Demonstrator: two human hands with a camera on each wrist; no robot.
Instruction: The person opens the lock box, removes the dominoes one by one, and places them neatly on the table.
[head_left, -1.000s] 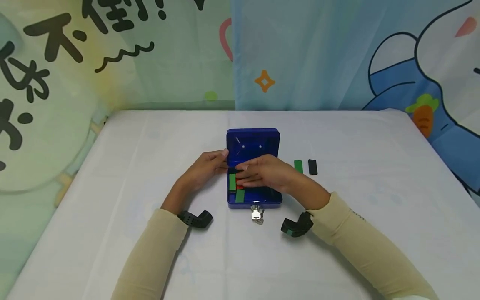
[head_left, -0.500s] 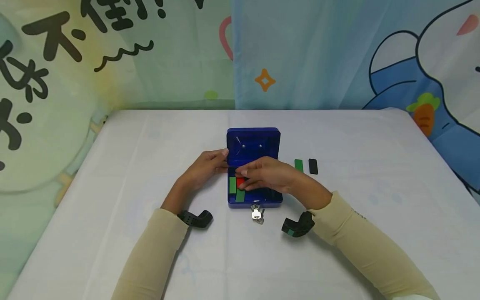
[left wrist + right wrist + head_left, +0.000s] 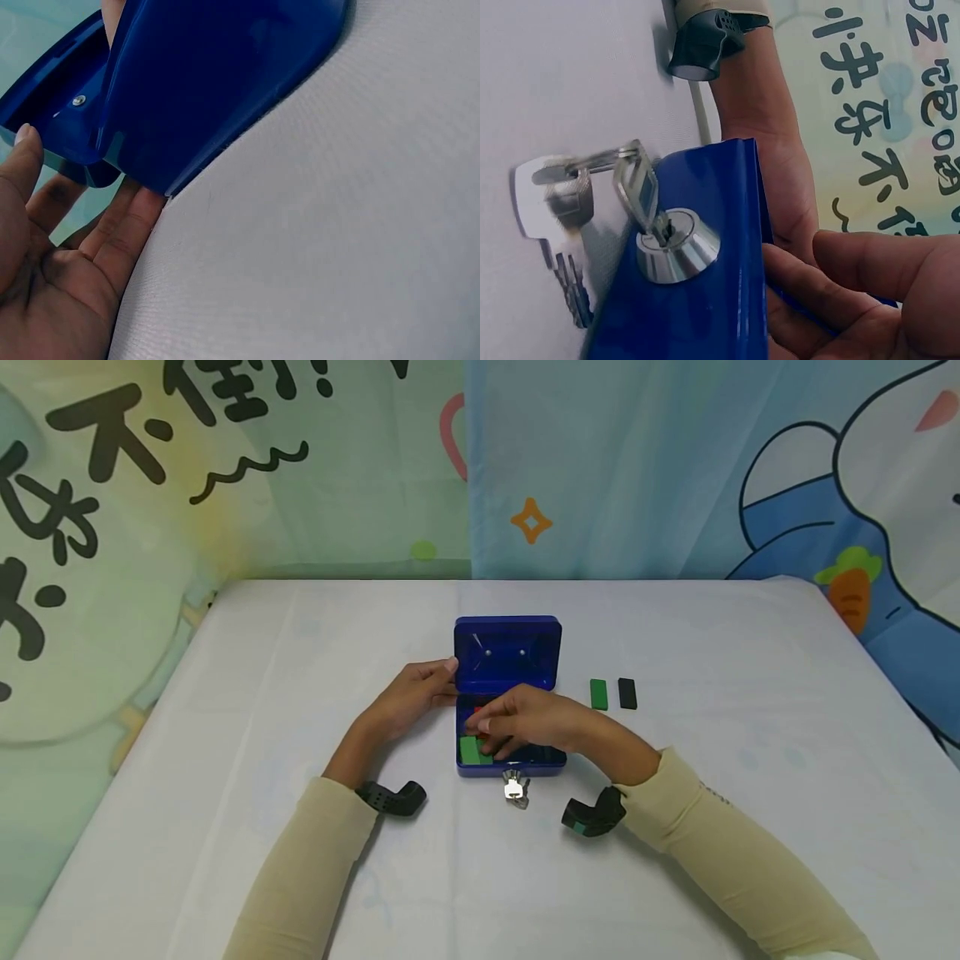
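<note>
Looks part-way: green blocks point(image 3: 469, 751) and a bit of red lie in the left end of the blue box point(image 3: 551, 770), count hidden. Outside: one green block point(image 3: 598, 694), one black block point(image 3: 627, 693), near its right side. Lid point(image 3: 507, 673) up, keys point(image 3: 513, 790) at the lock point(image 3: 679, 255). Right hand point(image 3: 536, 720) dips into the box; can't tell if it pinches anything. Left hand point(image 3: 416, 687), fingers fairly straight, touches the lid's edge. White cloth point(image 3: 420, 893) on the table, printed curtains point(image 3: 360, 518) behind.
</note>
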